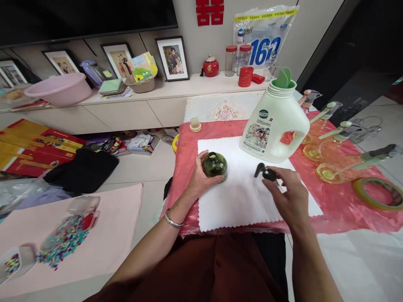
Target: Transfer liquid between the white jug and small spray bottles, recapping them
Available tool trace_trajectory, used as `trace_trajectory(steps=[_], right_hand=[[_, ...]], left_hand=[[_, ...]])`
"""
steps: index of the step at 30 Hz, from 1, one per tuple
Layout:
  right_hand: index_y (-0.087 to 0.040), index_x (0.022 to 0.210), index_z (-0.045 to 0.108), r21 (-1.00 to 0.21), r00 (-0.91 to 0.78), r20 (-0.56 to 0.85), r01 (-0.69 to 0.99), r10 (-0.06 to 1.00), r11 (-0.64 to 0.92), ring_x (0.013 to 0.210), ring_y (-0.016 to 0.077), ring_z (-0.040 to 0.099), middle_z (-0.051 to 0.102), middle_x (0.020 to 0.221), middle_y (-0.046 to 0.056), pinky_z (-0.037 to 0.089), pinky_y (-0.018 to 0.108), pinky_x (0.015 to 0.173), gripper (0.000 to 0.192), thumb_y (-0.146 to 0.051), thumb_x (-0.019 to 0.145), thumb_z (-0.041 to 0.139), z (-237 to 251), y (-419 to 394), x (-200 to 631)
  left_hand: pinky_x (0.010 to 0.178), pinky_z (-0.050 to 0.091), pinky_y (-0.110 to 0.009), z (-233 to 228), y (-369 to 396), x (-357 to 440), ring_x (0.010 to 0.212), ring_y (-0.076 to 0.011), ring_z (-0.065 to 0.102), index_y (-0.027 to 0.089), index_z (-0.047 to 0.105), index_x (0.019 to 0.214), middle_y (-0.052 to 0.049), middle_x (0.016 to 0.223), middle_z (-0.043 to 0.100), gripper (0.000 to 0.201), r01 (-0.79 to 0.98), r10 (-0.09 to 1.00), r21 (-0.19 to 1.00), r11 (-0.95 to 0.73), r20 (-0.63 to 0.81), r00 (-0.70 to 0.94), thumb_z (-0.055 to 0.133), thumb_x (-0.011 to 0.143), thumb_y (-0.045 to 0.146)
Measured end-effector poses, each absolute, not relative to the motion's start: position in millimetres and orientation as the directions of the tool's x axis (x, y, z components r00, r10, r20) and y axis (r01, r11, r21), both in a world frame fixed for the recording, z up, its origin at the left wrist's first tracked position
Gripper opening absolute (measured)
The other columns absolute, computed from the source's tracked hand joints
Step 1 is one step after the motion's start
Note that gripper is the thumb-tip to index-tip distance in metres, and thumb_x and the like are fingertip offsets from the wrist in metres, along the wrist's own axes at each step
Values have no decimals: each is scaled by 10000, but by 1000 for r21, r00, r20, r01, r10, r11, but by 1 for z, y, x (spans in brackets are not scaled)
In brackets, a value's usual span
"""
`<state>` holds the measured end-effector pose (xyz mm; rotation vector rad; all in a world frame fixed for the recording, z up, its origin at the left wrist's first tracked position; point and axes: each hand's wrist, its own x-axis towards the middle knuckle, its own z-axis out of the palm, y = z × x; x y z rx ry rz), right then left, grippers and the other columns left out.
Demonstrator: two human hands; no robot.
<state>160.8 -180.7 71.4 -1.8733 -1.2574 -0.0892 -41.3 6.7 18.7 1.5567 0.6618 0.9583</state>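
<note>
My left hand [199, 178] is wrapped round a small round green glass bottle [215, 165], whose neck is uncapped. The bottle sits over the left part of a white scallop-edged cloth [239, 197]. To its right, my right hand [289, 197] grips a black pump head [268, 173] between thumb and fingers, apart from the bottle. Its nozzle points left; any tube below it is hidden. Behind my hands stands a large pale green detergent jug [273, 121], uncapped, with a green funnel-like piece [283, 78] in its mouth.
Several spray bottles [327, 170] and a tape roll [379, 193] line the right of the red-covered table [189, 147]. A pale cap [195, 124] lies at the back left. On the lower left, colourful beads [67, 239] spread over a pink surface [116, 235]. A cabinet [119, 113] stands behind.
</note>
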Motion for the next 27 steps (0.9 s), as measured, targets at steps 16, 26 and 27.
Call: trace_trajectory(steps=[16, 26, 27], right_hand=[[-173, 1138, 727, -833, 720, 530, 343, 447, 435, 763, 149, 649, 654, 993, 67, 551, 286, 673, 291, -270, 865, 759, 121, -164, 135], [-210, 1287, 689, -829, 630, 553, 481, 545, 286, 963, 195, 668, 677, 1120, 66, 582, 361, 883, 426, -400, 910, 745, 133, -135, 127], [-218, 1306, 676, -827, 600, 547, 494, 583, 268, 1004, 192, 664, 668, 1159, 63, 579, 361, 918, 425, -398, 925, 728, 134, -133, 127]], left_hand=[[1198, 391, -578, -4, -43, -12, 1395, -370, 479, 244, 319, 1435, -184, 1475, 432, 1134, -108, 793, 952, -285, 298, 532, 874, 561, 706], [1187, 398, -580, -7, -44, -13, 1359, -361, 512, 240, 331, 1471, -168, 1455, 460, 1060, -139, 767, 927, -349, 367, 527, 857, 651, 656], [1187, 398, -580, -7, -44, -13, 1365, -363, 506, 241, 334, 1471, -167, 1459, 456, 1059, -133, 770, 928, -347, 363, 525, 856, 650, 658]])
